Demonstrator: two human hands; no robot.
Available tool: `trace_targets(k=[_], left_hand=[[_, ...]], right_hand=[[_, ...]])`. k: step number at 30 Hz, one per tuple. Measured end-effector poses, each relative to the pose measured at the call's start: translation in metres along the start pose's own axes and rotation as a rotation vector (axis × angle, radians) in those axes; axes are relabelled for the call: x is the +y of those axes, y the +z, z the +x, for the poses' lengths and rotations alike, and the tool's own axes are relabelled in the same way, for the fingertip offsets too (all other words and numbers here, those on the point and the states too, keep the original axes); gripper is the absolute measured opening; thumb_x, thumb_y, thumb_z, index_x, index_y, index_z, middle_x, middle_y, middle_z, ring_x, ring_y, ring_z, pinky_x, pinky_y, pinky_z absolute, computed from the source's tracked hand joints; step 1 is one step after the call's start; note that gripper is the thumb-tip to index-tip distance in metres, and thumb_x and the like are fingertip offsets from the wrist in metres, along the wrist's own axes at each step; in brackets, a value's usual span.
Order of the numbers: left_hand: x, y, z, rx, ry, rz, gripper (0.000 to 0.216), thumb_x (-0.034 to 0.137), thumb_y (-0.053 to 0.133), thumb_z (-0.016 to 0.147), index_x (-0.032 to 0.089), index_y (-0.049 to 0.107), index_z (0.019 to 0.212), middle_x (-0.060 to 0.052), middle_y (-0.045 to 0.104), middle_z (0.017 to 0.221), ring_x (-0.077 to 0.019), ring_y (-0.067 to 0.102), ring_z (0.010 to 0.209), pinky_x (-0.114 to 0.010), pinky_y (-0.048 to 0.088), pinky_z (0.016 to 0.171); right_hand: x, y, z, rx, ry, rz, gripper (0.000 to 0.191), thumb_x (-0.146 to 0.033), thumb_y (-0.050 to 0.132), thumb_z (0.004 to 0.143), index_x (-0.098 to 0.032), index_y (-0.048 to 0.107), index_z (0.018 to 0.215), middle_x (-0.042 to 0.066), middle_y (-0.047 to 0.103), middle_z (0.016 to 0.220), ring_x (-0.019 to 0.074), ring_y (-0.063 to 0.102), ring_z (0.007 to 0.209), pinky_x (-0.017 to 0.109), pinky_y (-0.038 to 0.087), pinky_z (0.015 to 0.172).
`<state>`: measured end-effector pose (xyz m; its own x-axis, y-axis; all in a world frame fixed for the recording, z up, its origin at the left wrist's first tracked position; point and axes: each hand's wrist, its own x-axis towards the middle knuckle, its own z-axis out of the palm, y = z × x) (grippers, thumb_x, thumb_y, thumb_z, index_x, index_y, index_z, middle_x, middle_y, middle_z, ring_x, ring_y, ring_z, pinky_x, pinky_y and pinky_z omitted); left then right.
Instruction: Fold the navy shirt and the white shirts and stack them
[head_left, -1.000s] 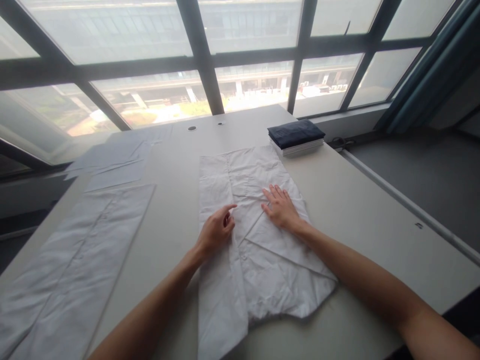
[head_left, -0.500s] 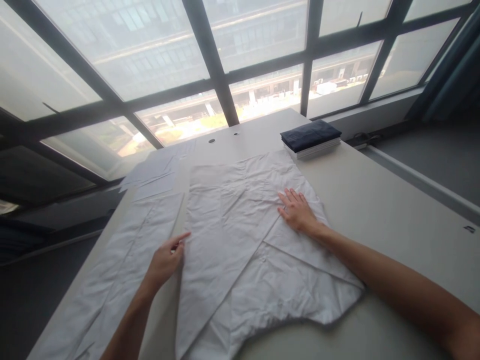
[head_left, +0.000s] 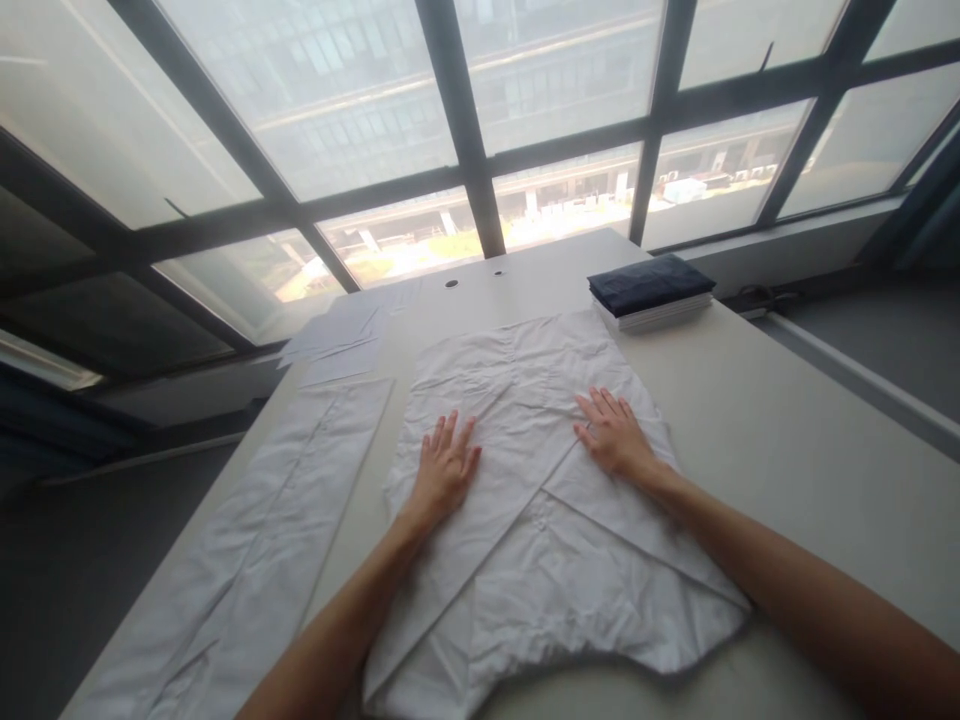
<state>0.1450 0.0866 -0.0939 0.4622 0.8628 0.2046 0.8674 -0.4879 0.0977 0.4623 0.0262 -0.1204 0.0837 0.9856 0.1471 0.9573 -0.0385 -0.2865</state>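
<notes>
Table [head_left: 795,430]: white, smooth, broad; set with its far end against the window [head_left: 562,75]. Two small round fittings [head_left: 451,284] are let into the top near that end.

Garment [head_left: 540,570]: white, creased, laid flat at the near middle of the table, with folded panels crossed over its front. Its left part is covered by the left hand [head_left: 448,468], its right part by the right hand [head_left: 615,437]; both are laid open, palms down, fingers extended, with nothing gripped.

Second garment [head_left: 300,480]: white, long and narrow, laid along the table's left side, apart from the first. Papers [head_left: 330,340]: loose, overlapping, spread beyond it at the left edge.

Bundle [head_left: 651,284]: navy, neatly folded, placed on a white stack [head_left: 664,316] just beyond the garment's far right corner.

Room: the window is divided by dark frames [head_left: 480,190]; a pale building and sunlit ground are seen through it. Grey floor [head_left: 900,345] is shown at right, crossed by a pale rail [head_left: 862,380]. A dark curtain [head_left: 919,225] is hung at far right.
</notes>
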Motion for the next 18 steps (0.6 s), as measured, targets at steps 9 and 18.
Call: trace_targets(k=[9,18], left_hand=[[-0.013,0.013,-0.005,0.02,-0.023,-0.012,0.051,0.04,0.034,0.103,0.017,0.043,0.148,-0.015,0.037,0.157,-0.0308,0.025,0.149,-0.054,0.024,0.118],[0.063,-0.017,0.032,0.038,0.166,-0.312,0.035,0.024,0.046,0.098,0.022,0.056,0.132,-0.007,0.062,0.126,-0.0206,0.062,0.113,-0.034,0.049,0.101]], right_hand=[[-0.004,-0.004,-0.002,0.08,-0.033,0.027,0.053,-0.038,0.038,0.101,-0.021,0.04,0.151,0.017,0.037,0.157,0.0301,0.024,0.149,0.052,0.017,0.118],[-0.003,-0.007,0.004,0.166,-0.063,0.273,0.037,-0.032,0.041,0.101,-0.017,0.061,0.128,0.012,0.063,0.133,0.0234,0.051,0.129,0.04,0.027,0.114]])
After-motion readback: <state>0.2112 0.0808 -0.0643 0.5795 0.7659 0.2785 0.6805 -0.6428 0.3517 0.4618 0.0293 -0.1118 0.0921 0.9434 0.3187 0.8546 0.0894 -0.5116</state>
